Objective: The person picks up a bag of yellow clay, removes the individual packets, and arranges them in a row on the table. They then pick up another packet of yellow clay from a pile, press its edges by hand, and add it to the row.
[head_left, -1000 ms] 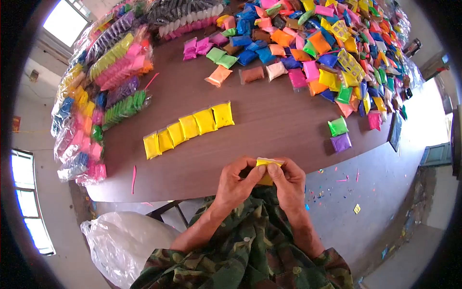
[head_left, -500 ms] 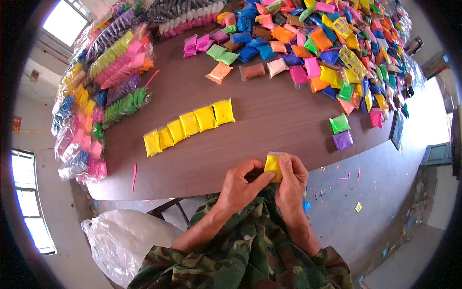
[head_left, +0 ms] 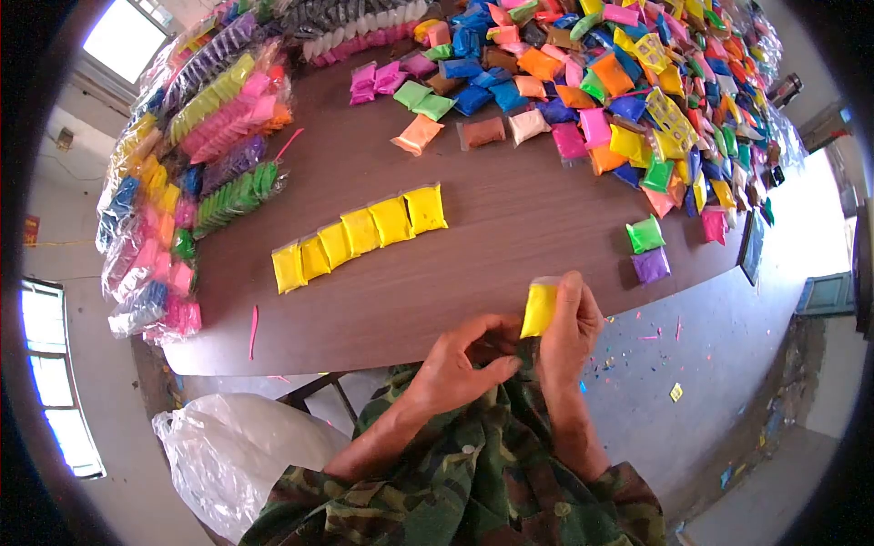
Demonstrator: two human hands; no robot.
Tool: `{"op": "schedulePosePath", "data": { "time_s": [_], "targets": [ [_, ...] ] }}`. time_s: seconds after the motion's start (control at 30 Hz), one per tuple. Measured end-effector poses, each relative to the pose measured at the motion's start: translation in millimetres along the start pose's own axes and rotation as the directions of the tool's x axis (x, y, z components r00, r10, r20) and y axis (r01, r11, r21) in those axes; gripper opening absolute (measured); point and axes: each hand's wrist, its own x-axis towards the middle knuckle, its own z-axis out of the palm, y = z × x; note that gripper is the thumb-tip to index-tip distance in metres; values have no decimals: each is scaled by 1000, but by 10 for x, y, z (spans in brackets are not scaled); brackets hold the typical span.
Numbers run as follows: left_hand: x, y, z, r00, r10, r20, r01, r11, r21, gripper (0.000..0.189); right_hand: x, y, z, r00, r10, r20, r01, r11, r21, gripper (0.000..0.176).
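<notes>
Six yellow bags (head_left: 361, 232) run 8 to 2 o'clock, at 10 o'clock from the right hand (head_left: 568, 332), which pinches another bag (head_left: 539, 309); the left hand (head_left: 460, 366), nearer them, is loosely open.

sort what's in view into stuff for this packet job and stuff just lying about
Likely part of the job:
yellow packet in the right hand
row of six yellow packets
mixed packet pile, perhaps the supply

Seemingly just lying about:
pink stick near the table edge
green packet and purple packet
yellow scrap on the floor
</notes>
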Motion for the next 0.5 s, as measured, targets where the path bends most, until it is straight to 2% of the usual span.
{"op": "schedulePosePath", "data": {
  "time_s": [0.07, 0.1, 0.13, 0.2, 0.27, 0.3, 0.37, 0.47, 0.5],
  "targets": [
    [29, 99, 12, 998, 40, -55, -45, 993, -106, 38, -18, 37, -29, 992, -78, 97, 95, 977, -189, 40],
    [80, 112, 14, 994, 31, -104, -37, 997, -60, 35, -57, 68, 3, 976, -170, 134, 203, 933, -296, 38],
    [141, 123, 17, 987, 25, -156, -27, 1000, -14, 32, -108, 40, 25, 942, -250, 223, 313, 895, -319, 38],
    [193, 107, 3, 971, 23, -240, -17, 1000, 24, 26, -135, -31, 57, 944, -186, 272, 269, 912, -308, 39],
    [219, 42, -11, 957, 21, -291, -20, 1000, 5, 22, -122, 10, 40, 918, -252, 306, 347, 884, -312, 40],
    [223, 29, -12, 951, 70, -301, -53, 996, 65, 21, -123, 25, 26, 904, -284, 319, 384, 868, -316, 41],
    [236, 16, -3, 934, 171, -313, -119, 977, 179, 21, -138, -10, 12, 932, -229, 280, 318, 889, -329, 41],
    [252, 137, 43, 913, 239, -329, -159, 955, 251, 24, -143, -32, -12, 963, -97, 252, 169, 945, -281, 42],
    [253, 127, 27, 919, 207, -336, -129, 962, 240, 24, -151, -29, -24, 968, -42, 246, 106, 962, -252, 43]
  ]
}}
